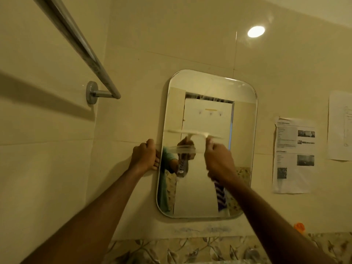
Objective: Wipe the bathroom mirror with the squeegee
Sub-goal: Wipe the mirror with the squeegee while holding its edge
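- The mirror (196, 187) hangs on the wall. There's glass above and below the working fist, so I judge this wipe partway done.
- The left hand (145, 155), out left of that fist, has fingers curled round the mirror's edge, steadying it.
- The right hand (219, 161) is clamped round the handle, mid-glass.
- The squeegee (194, 133) blade lies across the glass just above the fist, blurred. Best play: blade level, even pressure, straight pull, overlapping passes, finish at the bottom edge.

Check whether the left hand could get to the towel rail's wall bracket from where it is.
Probably yes. The left hand grips the left edge of the mirror; only bare tile lies between it and the bracket, up and left.
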Motion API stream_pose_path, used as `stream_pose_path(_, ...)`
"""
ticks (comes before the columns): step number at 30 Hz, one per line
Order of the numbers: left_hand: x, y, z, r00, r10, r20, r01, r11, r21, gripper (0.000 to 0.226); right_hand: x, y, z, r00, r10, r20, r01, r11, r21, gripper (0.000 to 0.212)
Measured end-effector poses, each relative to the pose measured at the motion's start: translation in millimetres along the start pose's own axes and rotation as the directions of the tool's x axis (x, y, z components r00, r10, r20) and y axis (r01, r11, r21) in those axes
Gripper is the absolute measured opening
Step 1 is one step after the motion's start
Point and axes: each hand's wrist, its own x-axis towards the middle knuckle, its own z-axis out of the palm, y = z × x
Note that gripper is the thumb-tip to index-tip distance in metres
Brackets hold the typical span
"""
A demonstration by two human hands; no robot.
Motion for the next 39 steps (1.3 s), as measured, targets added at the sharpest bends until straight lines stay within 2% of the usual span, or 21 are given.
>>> stream_pose_path(2,5.0,10.9,-2.4,0.999,0.031,-0.039,-0.031,0.999,0.011,0.063,31.6,-18.8,-20.1,0.995,-0.029,-0.098,0.035,0.997,0.063,0.051)
stream_pose_path(6,25.8,42.5,-7.0,0.988,0.06,-0.143,-0.081,0.986,-0.145,0.064,91.4,-52.7,-58.2,0.977,-0.029,-0.213,0.054,0.993,0.11,0.047)
stream_pose_path(9,43.0,66.7,-1.0,0.991,0.079,-0.11,-0.106,0.957,-0.27,0.056,117.4,-68.8,-76.2,0.987,-0.017,-0.162,0.029,0.997,0.072,0.043)
stream_pose_path(12,53.1,76.3,4.6,0.997,0.054,-0.063,-0.07,0.955,-0.287,0.055,121.8,-74.4,-77.6,0.994,-0.011,-0.113,0.014,0.999,0.032,0.039)
stream_pose_path(16,60.6,76.3,-0.7,0.999,0.034,0.009,-0.03,0.951,-0.307,0.058,89.7,-54.1,-52.1,0.997,-0.076,-0.018,0.074,0.993,-0.088,0.032)
stream_pose_path(19,62.0,77.0,-2.6,0.998,0.048,0.031,-0.036,0.951,-0.306,0.059,40.2,-21.0,-18.0,0.997,0.029,0.071,-0.026,0.999,-0.043,0.04)
stream_pose_path(23,57.5,74.2,-2.4,0.998,0.056,0.035,-0.044,0.961,-0.274,0.061,-18.6,-4.1,4.2,0.971,0.116,0.211,-0.09,0.987,-0.13,0.041)
stream_pose_path(26,51.4,70.2,-0.7,0.996,0.094,0.01,-0.09,0.981,-0.172,0.064,3.6,-16.1,-7.7,0.991,0.068,0.117,-0.062,0.997,-0.051,0.039)
stream_pose_path(29,48.8,69.7,0.4,0.994,0.112,-0.005,-0.111,0.983,-0.146,0.065,36.3,-33.1,-15.7,1.0,0.009,0.006,-0.009,1.0,-0.001,0.044)
stream_pose_path(32,50.3,72.0,0.4,0.993,0.116,-0.009,-0.116,0.984,-0.136,0.064,27.0,-20.5,-1.1,0.999,0.01,0.034,-0.009,1.0,-0.027,0.046)
stream_pose_path(39,45.3,63.4,0.9,0.996,0.094,0.001,-0.093,0.984,-0.153,0.06,-67.2,55.1,61.8,0.988,0.077,0.136,-0.065,0.994,-0.089,0.046)
